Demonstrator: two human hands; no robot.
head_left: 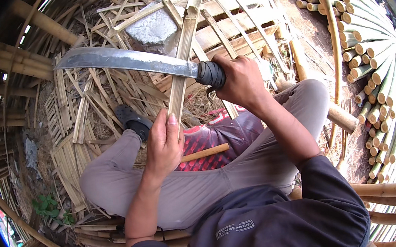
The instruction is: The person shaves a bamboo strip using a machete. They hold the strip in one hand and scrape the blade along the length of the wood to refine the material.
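My left hand [164, 139] is closed round the near part of a long split bamboo strip [185, 34], its thumb lying along the strip. The strip slants up and away to the right. In my right hand [241, 82] is the black wrapped handle of a machete [107, 59]. Its long curved blade points left and lies across the strip, beyond my left hand. Whether the edge bites into the bamboo I cannot tell. A short brown stick [206, 153] rests over the red and dark patterned cloth [237, 128] in my lap, close to my left hand.
Loose bamboo slats [100, 98] litter the ground ahead and to the left, around a grey stone block [152, 26]. Stacked bamboo poles [376, 59] stand along the right. A bamboo log [341, 118] lies beside my right knee. My dark clog [133, 121] is at left.
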